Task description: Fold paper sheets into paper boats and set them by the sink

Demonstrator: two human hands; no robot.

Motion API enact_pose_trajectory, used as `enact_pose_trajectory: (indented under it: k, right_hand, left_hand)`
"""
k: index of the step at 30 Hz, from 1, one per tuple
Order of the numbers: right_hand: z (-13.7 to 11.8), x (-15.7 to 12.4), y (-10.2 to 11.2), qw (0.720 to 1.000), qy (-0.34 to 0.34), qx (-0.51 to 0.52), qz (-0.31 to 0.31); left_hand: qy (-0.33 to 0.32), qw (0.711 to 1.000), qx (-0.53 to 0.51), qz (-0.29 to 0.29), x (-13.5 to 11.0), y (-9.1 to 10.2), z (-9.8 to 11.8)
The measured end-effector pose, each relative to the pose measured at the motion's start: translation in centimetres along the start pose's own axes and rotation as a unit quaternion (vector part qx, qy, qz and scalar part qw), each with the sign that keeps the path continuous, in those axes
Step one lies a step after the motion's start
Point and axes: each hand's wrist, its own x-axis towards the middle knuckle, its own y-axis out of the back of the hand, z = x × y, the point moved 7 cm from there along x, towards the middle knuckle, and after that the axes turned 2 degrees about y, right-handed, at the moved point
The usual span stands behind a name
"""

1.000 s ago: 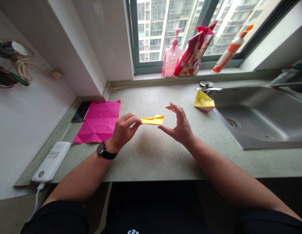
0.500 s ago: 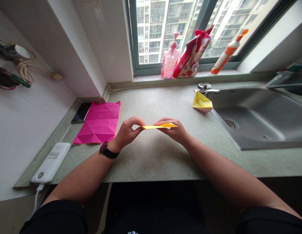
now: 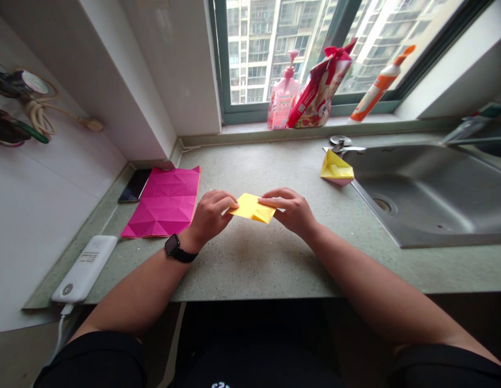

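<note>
A small folded yellow paper (image 3: pixel 250 207) is held up above the counter, its broad face tilted toward me and a loose flap showing at the lower right. My left hand (image 3: pixel 213 215) pinches its left corner between thumb and fingers. On the opposite side, my right hand (image 3: pixel 293 211) grips the right edge, with fingers lying along the top. Left of my left hand lies a creased magenta sheet (image 3: pixel 165 199). A folded yellow paper box (image 3: pixel 336 168) with a pink underside stands by the sink.
A dark phone (image 3: pixel 134 186) lies partly beside the magenta sheet. Near the counter's (image 3: pixel 254 275) left front sits a white power bank (image 3: pixel 85 268) with a cable. The steel sink (image 3: pixel 436 205) is at right. A pump bottle (image 3: pixel 283 99), red bag (image 3: pixel 323 89) and orange-white bottle (image 3: pixel 379 89) line the sill.
The yellow paper has turned from edge-on to show its face. My right hand has shifted its grip, with its fingers now over the top of the paper.
</note>
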Motion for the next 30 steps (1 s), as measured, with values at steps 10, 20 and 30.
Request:
enact_pose_trajectory:
  k: [10,20,30]
  right_hand:
    - [1.2,-0.2,-1.4,0.994,0.01,-0.103,-0.028]
    - [1.9,-0.8,-3.4,0.985,0.007,-0.104,-0.139]
    - [1.0,-1.4,-3.9,0.981,0.002,-0.092,-0.169]
  left_hand:
    - [0.054,0.994,-0.003,-0.094,-0.5,-3.2,-2.3]
    - [0.032,0.986,0.029,-0.162,-0.9,-4.2,-2.2]
    - [0.018,0.983,0.039,-0.18,-1.4,-4.0,-1.1]
